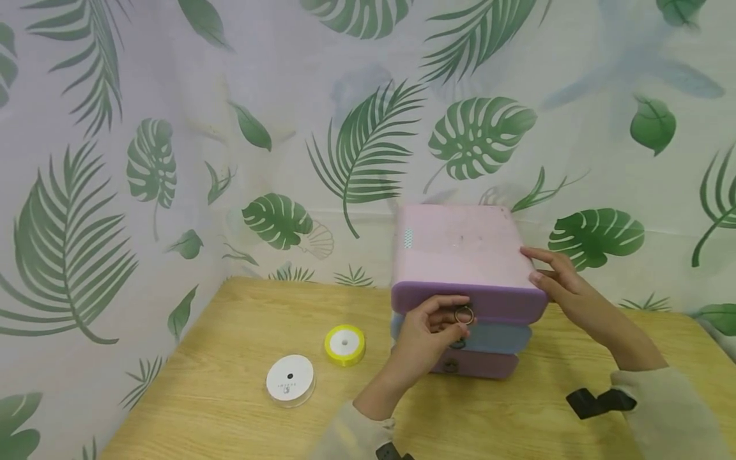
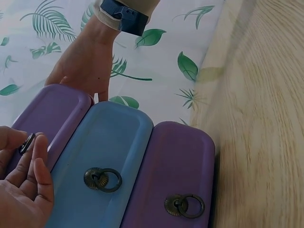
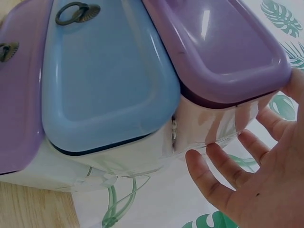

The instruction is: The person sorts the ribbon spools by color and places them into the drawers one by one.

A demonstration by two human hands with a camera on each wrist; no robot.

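Note:
A small chest of drawers point(image 1: 454, 249) with a pink top stands on the wooden table. Its front shows a purple top drawer point(image 1: 512, 303), a blue middle drawer point(image 1: 500, 338) and a purple bottom drawer point(image 1: 489, 365). My left hand point(image 1: 422, 335) pinches the metal ring pull point(image 2: 27, 143) of the top drawer between thumb and fingers. Against the chest's upper right side rests my right hand point(image 1: 577, 303), its fingers extended and spread. The right wrist view shows those fingers point(image 3: 223, 166) beside the chest's pale side wall. Ring pulls point(image 2: 110, 180) hang on the lower drawers too.
Left of the chest, a yellow-rimmed ribbon spool point(image 1: 345, 345) and a larger white spool point(image 1: 290, 380) lie flat on the table point(image 1: 230, 332). A leaf-patterned cloth point(image 1: 368, 160) hangs close behind the chest.

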